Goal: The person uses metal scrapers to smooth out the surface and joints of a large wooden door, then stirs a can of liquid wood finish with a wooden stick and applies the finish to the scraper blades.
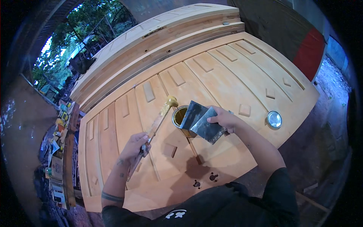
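My left hand (137,145) is closed round a long wooden stick (157,122). A lump of yellowish paste (172,101) clings to the stick's far end. My right hand (223,120) grips two dark, flat rectangular scraper blades (209,127), fanned apart, with the thumb pressed on the nearer one. Just left of the blades stands an open tin can (176,122) with yellow-brown stuff inside; the blades hide part of it. Under all this lies a large pale wooden door (211,83) with grooves and raised blocks.
A round silver lid (274,119) lies on the door at the right. Behind it, more wooden doors (155,32) are stacked higher. A cluttered wooden shelf (67,162) runs along the left. A dark cover with a red patch (309,53) hangs at the far right.
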